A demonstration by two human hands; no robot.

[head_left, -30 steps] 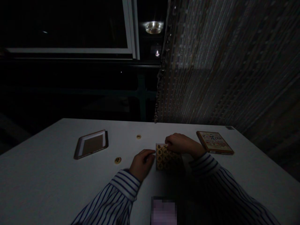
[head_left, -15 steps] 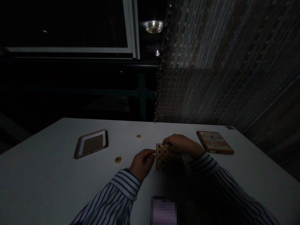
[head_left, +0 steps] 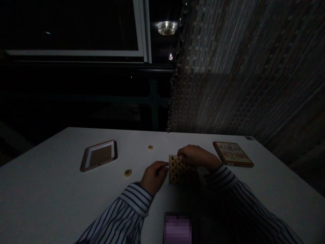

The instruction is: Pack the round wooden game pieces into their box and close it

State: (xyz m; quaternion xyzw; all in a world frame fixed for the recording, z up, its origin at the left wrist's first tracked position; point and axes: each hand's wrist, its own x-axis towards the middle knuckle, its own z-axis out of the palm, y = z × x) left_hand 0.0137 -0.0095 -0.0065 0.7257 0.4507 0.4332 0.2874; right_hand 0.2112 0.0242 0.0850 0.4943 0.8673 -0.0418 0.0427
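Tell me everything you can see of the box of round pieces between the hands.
The box lies flat and open-topped on the white table. Its thin, pale rim may be plastic. Tan, wood-looking discs with dark characters sit inside in rows. The left hand has fingertips at its left edge; the right hand covers part of its far side. Shadow hides its near right part.

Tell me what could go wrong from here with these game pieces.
First, the right hand is over the packed xiangqi pieces, so a careless brush could knock some out of line.
Second, the nearer loose xiangqi piece lies beside the left hand and striped left cuff; an outward sweep might push it away.
Third, the near right part of the packed rows is very dark, so a misplaced piece there might go unnoticed.
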